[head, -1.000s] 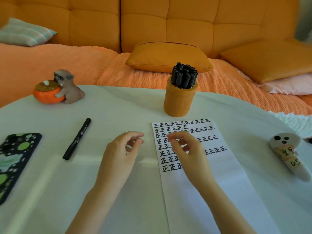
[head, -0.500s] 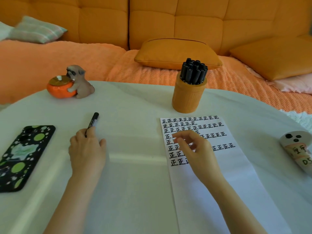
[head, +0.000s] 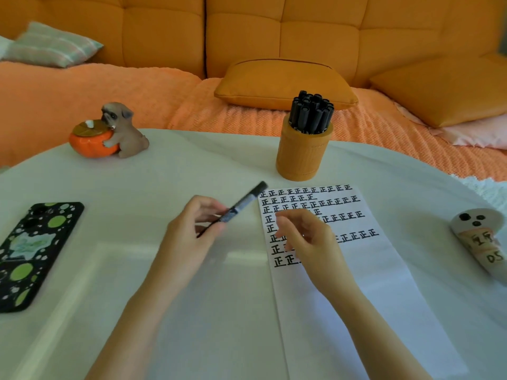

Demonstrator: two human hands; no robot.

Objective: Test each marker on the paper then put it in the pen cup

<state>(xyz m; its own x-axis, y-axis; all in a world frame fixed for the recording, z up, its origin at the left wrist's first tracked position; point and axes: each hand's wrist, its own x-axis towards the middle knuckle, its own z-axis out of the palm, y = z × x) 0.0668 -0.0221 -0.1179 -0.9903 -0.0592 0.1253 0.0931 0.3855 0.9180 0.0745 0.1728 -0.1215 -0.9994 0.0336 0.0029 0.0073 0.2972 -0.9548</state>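
Your left hand [head: 192,237] has its fingers curled round the near half of the marker [head: 238,207] and holds it up off the white surface [head: 164,171]. The marker is tilted, and its far end points at the paper's far-left corner. It is motion-blurred, so I cannot tell whether the cap is seated.

Your right hand [head: 307,239] holds nothing. Its fingers are loosely bent over the left rows of characters on the paper [head: 384,272], and I cannot tell whether they touch the sheet.

Things that could go wrong from here:
- **Cap:** you grip low on the barrel, so pulling the cap with a jerk could make the marker slip or swing. A bare tip could then stripe the surface just left of the sheet.
- **Paper:** nothing weights the sheet. If your right hand lifts away while you write, the stroke may drag it sideways.
- **Smearing:** a palm resting on the written rows could smear any ink that is wet.
- **Pen cup:** the pen cup [head: 303,157], just beyond the paper's far edge, is already packed with black markers [head: 311,112]. Forcing one more in at an angle could jam it against the others or tip the cup.
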